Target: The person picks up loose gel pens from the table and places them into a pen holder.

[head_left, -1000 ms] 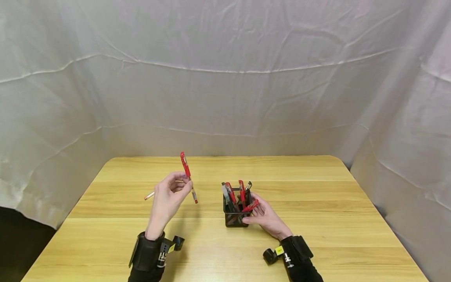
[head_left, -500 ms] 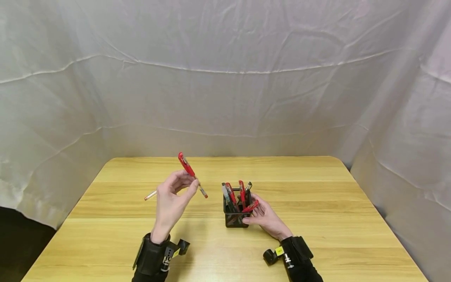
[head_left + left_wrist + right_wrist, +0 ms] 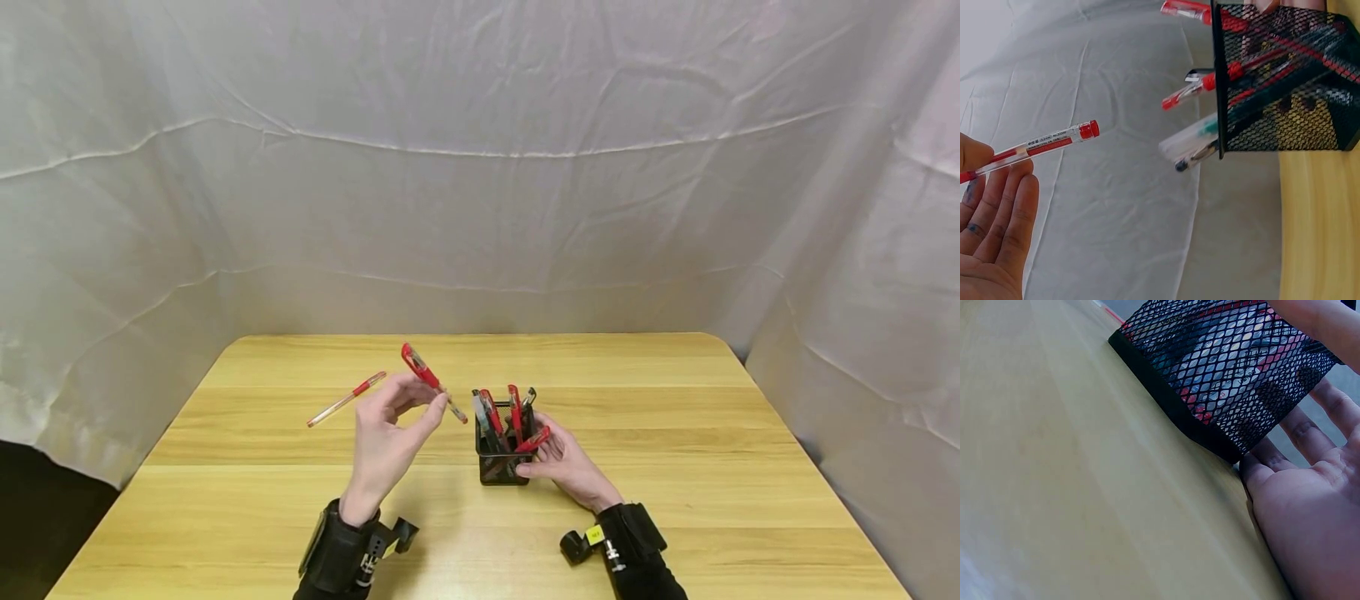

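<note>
Between thumb and fingers my left hand (image 3: 390, 433) pinches a red gel pen (image 3: 422, 367), tilted with its capped end up to the left and its clear tail down toward the pen holder. In the left wrist view the red pen (image 3: 1054, 145) shows its clear barrel and red end plug, apart from the holder. A black mesh pen holder (image 3: 504, 469) stands upright on the table, filled with several red and black pens. My right hand (image 3: 566, 467) grips its right side, thumb at the front. The right wrist view shows fingers around the mesh holder (image 3: 1229, 369).
Another red pen (image 3: 347, 400) lies on the wooden table (image 3: 675, 433), left of and beyond my left hand. Pale grey cloth (image 3: 480, 208) hangs behind the table and along its sides.
My left hand has moved right toward the holder, the pinched pen tilting further from upright. More of the pen lying on the table now shows. My right hand and the holder stay put.
</note>
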Demonstrator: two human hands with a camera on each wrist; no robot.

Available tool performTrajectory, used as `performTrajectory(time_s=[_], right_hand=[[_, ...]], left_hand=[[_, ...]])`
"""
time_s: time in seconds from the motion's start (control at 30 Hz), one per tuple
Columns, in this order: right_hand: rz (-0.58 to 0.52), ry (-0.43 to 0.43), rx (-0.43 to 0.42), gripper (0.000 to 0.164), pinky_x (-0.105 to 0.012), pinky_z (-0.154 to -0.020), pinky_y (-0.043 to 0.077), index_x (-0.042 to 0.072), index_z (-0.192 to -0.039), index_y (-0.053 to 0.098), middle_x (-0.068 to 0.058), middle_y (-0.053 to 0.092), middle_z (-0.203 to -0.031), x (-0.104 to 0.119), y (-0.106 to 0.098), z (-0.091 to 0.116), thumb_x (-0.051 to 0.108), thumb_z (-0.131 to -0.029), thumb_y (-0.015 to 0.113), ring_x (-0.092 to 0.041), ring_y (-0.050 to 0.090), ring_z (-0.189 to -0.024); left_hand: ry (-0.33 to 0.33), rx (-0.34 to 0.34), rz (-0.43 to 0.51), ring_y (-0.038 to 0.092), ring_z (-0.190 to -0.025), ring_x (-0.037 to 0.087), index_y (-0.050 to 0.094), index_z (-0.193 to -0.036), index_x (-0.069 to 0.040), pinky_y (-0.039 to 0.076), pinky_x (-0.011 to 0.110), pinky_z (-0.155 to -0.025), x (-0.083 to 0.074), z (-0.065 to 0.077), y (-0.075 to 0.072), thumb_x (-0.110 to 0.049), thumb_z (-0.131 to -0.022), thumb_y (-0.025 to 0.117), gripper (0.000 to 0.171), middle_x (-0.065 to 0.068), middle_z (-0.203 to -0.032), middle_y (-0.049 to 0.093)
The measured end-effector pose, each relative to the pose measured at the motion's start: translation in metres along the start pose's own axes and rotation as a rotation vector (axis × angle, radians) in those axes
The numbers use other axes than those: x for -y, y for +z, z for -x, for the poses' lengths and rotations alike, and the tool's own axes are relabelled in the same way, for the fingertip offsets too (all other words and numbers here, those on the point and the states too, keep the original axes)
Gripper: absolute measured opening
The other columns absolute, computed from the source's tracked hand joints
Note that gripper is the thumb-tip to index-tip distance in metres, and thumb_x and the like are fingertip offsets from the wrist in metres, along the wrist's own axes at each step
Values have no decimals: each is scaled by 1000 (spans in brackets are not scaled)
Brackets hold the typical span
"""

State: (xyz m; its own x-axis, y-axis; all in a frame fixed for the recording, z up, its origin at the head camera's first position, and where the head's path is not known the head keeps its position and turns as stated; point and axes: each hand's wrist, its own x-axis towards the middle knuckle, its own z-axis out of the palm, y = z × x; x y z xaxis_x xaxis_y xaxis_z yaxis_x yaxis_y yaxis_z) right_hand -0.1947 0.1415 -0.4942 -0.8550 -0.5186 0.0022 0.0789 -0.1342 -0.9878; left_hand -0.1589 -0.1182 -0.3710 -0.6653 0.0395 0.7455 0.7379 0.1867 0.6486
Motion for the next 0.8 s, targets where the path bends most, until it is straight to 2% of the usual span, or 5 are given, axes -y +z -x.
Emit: performTrajectory(time_s=[0.23,0.37,0.5,0.6,0.8], right_hand=[[-1,-8,2,91,-42,-114,2,13,-143,12,-5,8,-152,0,0,0,5,-73,70,-19,3,-139],[5,-7,2,90,-42,-114,3,14,-143,13,-5,9,-151,0,1,-1,5,-73,70,-19,4,-139],[6,-15,10,88,-40,-114,4,16,-142,17,-4,13,-151,1,1,-1,5,-73,70,-18,5,-139],[8,-34,29,84,-31,-113,11,18,-141,21,-4,17,-150,0,1,-2,4,-73,69,-14,11,-139],[2,-83,68,81,-12,-105,26,16,-141,22,-9,20,-149,-1,0,-3,1,-75,67,-6,22,-135]], left_hand=[[101,11,34,63,-77,8,60,-98,-6,52,20,-72,25,10,11,0,-76,65,24,1,-87,67],[81,38,26,64,-76,11,60,-98,-7,52,23,-69,40,15,13,-2,-77,65,22,4,-87,67],[65,64,9,63,-77,9,60,-101,-11,52,23,-70,82,29,17,-5,-78,66,24,0,-89,67],[35,93,-9,63,-78,8,60,-102,-13,52,23,-72,88,33,19,-7,-78,66,25,-2,-90,67],[-63,151,-6,65,-76,6,60,-98,-16,53,22,-72,33,18,16,-17,-80,65,19,-1,-89,66]])
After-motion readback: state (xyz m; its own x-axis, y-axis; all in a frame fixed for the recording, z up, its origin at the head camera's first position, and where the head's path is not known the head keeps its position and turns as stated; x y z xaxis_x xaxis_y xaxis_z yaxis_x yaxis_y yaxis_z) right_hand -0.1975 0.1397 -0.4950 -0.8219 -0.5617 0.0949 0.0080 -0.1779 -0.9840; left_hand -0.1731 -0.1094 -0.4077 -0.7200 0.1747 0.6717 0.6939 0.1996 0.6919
